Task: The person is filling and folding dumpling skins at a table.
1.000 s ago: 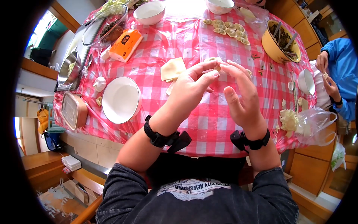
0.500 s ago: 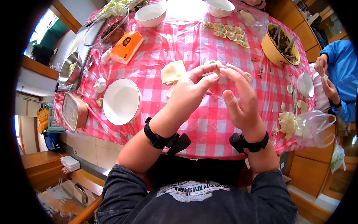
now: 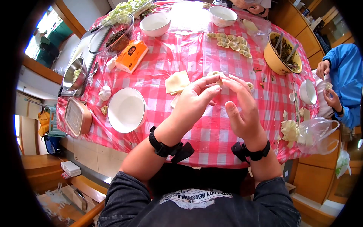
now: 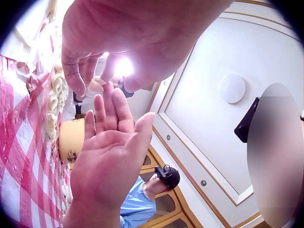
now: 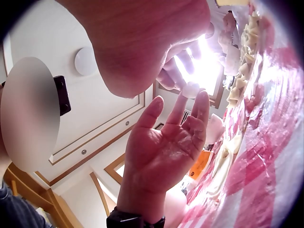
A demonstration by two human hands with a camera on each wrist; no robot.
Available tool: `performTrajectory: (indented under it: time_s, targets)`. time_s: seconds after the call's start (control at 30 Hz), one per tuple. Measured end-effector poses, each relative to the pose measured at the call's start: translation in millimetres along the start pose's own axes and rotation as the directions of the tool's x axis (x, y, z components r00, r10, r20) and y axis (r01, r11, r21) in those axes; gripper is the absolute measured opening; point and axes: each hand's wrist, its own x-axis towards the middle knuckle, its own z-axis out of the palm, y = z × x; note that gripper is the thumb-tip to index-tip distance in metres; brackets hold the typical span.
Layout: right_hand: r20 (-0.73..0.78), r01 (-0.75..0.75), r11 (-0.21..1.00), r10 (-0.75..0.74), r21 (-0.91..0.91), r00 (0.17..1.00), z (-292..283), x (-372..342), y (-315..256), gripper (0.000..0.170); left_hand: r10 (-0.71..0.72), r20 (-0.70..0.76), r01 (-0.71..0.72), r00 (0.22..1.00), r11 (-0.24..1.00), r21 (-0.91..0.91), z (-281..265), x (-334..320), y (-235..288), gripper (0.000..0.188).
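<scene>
A small pale dumpling [image 3: 219,81] is at the meeting fingertips of both hands, partly hidden by them. My left hand [image 3: 193,104] holds it at the fingertips, its thumb lower and apart in the right wrist view. My right hand [image 3: 245,109] touches it with nearly straight fingers, thumb held away. In the left wrist view the dumpling [image 4: 97,84] shows pale above the right hand's fingers [image 4: 110,111]; the right wrist view shows it [image 5: 191,90] between two left fingertips. Square wrappers [image 3: 177,82] lie beyond the left hand, and more dumplings [image 3: 233,46] stand in rows farther back.
On the checked cloth [image 3: 204,140] are a white bowl [image 3: 126,110], an orange tissue pack [image 3: 131,56], a lidded container [image 3: 78,117] and garlic [image 3: 105,93]. A yellow filling bowl [image 3: 276,60] and a plastic bag [image 3: 317,135] stand right, near a person in blue [image 3: 346,83].
The head view has tilted slightly, so the table items appear lower. Both hands keep nearly the same pose around the dumpling. The hands of the person in blue have moved apart.
</scene>
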Motion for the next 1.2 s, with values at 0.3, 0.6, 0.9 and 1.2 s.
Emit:
performTrajectory:
  time_s: [0.3,0.6,0.9,1.2]
  targets:
    - [-0.001,-0.001,1.0,0.001,-0.013,1.0,0.1,-1.9,0.7,0.048,-0.009,0.008,0.01,1.0,1.0,-0.019,-0.8,0.3,-1.6,0.041]
    - [-0.012,0.011,1.0,-0.011,0.002,1.0,-0.1,-0.2,0.3,0.048,-0.042,0.026,0.041,0.999,0.998,0.042,0.2,-2.3,5.8,0.043]
    - [-0.015,0.019,1.0,-0.019,-0.004,1.0,0.0,-0.6,0.1,0.047,-0.049,0.004,0.049,0.999,0.998,0.036,2.2,-3.5,8.6,0.043]
    - [-0.019,0.018,1.0,-0.018,-0.01,1.0,1.2,-1.4,0.0,0.047,-0.013,0.014,0.012,1.0,0.999,0.03,0.6,-0.4,4.4,0.044]
